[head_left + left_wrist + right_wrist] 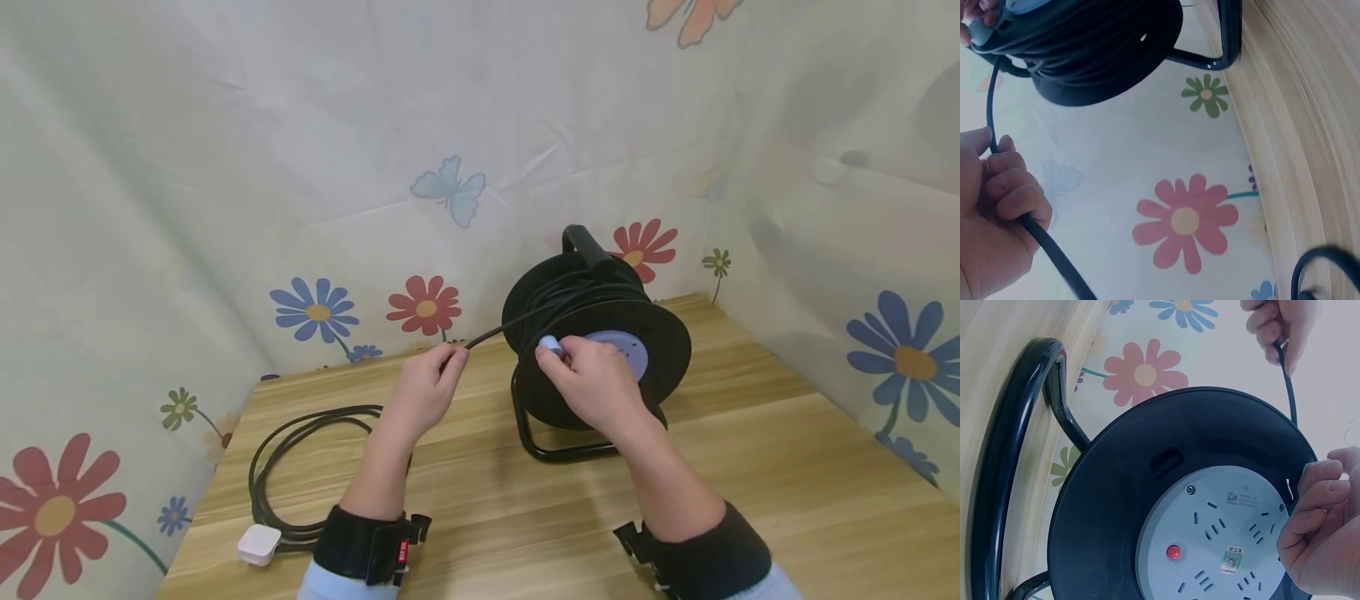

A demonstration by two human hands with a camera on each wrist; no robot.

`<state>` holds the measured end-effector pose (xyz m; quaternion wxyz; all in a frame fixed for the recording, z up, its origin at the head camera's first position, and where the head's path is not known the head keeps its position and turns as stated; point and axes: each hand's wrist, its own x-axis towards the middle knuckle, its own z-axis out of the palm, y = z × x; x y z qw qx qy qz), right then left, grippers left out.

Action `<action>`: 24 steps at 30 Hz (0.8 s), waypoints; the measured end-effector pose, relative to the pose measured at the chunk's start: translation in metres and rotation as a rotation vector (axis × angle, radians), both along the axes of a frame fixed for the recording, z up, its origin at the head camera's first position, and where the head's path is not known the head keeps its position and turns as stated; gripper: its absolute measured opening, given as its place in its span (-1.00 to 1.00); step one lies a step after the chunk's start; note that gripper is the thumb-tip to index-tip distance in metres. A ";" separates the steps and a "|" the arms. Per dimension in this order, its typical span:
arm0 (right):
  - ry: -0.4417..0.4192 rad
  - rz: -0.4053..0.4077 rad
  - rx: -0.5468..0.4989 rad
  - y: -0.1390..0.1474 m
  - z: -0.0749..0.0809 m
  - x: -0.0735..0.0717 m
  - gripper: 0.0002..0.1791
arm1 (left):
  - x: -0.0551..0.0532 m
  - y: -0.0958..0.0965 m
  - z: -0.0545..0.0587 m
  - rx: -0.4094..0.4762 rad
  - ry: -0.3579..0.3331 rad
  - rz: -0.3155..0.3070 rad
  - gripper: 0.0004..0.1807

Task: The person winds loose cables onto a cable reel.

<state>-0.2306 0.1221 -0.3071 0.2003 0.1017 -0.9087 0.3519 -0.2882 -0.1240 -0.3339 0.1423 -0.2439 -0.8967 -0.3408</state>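
A black cable reel [660, 358] stands on its tubular frame, with black cable [592, 292] wound round its drum. The blue face [1235, 531] with socket slots and a red button shows in the right wrist view. My right hand [600, 379] grips the small light-blue crank knob [551, 343] on the reel's near side. To the left, my left hand [423, 387] holds the cable, fingers curled round it. From there a stretch of cable [992, 100] runs taut to the drum.
Loose coils of cable [262, 475] lie on the wooden table [480, 517] at the left, ending in a white plug [258, 543]. A flower-printed curtain [360, 250] hangs close behind the reel and along both sides. The reel's carrying handle [587, 246] sticks up at the top.
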 end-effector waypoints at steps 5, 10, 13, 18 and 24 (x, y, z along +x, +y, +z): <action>-0.003 -0.001 0.000 0.000 0.000 0.000 -0.52 | 0.004 -0.015 -0.001 -0.013 0.001 0.022 -0.67; 0.001 -0.003 0.008 0.001 0.000 -0.001 -0.50 | 0.007 -0.033 -0.001 -0.036 -0.003 0.052 -0.62; -0.005 -0.005 0.008 0.001 0.000 -0.001 -0.50 | 0.010 -0.047 0.001 -0.060 -0.029 0.083 -0.59; -0.012 -0.009 0.012 0.000 0.000 -0.003 -0.49 | 0.017 -0.071 0.002 -0.107 -0.079 0.130 -0.51; -0.017 -0.008 -0.008 0.000 0.002 -0.004 -0.49 | 0.023 -0.109 -0.003 -0.098 -0.035 0.269 -0.47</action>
